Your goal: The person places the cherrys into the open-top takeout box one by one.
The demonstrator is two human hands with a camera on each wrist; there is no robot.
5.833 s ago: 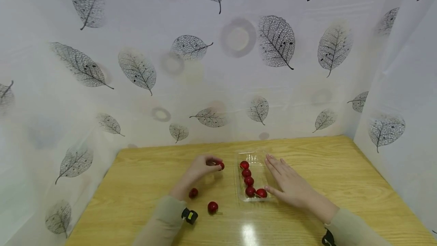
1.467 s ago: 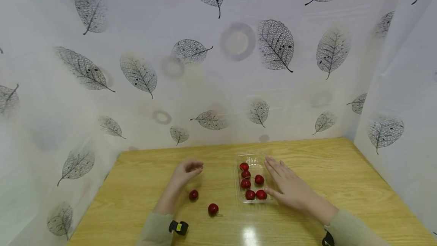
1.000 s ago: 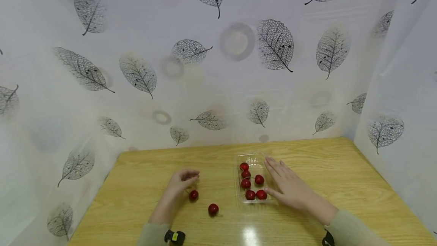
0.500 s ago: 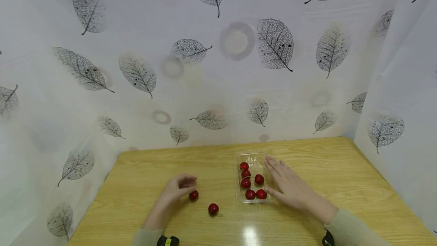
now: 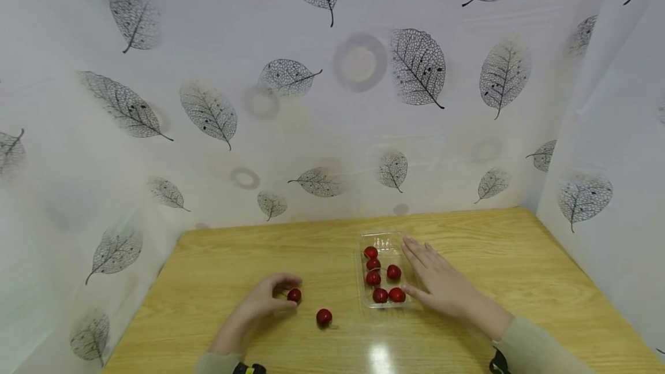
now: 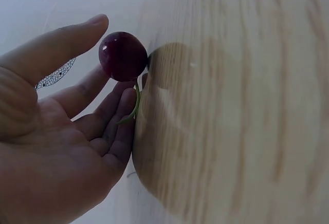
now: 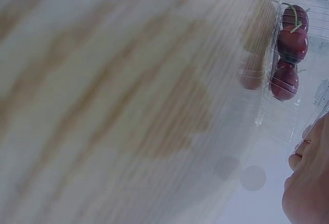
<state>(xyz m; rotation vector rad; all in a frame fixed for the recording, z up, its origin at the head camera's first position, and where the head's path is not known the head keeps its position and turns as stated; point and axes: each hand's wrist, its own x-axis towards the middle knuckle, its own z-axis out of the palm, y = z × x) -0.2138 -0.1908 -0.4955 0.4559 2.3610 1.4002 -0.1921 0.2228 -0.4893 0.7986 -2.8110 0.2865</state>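
My left hand (image 5: pixel 263 300) is low over the table, thumb and fingers curved around a dark red cherry (image 5: pixel 294 295). In the left wrist view the cherry (image 6: pixel 123 57) shows its green stem and sits between the spread thumb (image 6: pixel 77 44) and the fingers, with a gap at the thumb tip. A second loose cherry (image 5: pixel 324 317) lies to the right, nearer the front. Several cherries (image 5: pixel 373 278) lie inside a clear plastic box (image 5: pixel 383 240). Along the box's right side rests my right hand (image 5: pixel 441 281), fingers extended, fingertips and thumb at its rim.
The wooden table (image 5: pixel 467 235) carries the box right of its middle. A white curtain (image 5: pixel 332 120) printed with leaves hangs behind the table and on both sides. Light reflects off the table near the front.
A cherry that the left hand held earlier is now in the box, where the cherries have shifted. The left hand has moved left and forward-down to the loose cherry. The right hand stays put.
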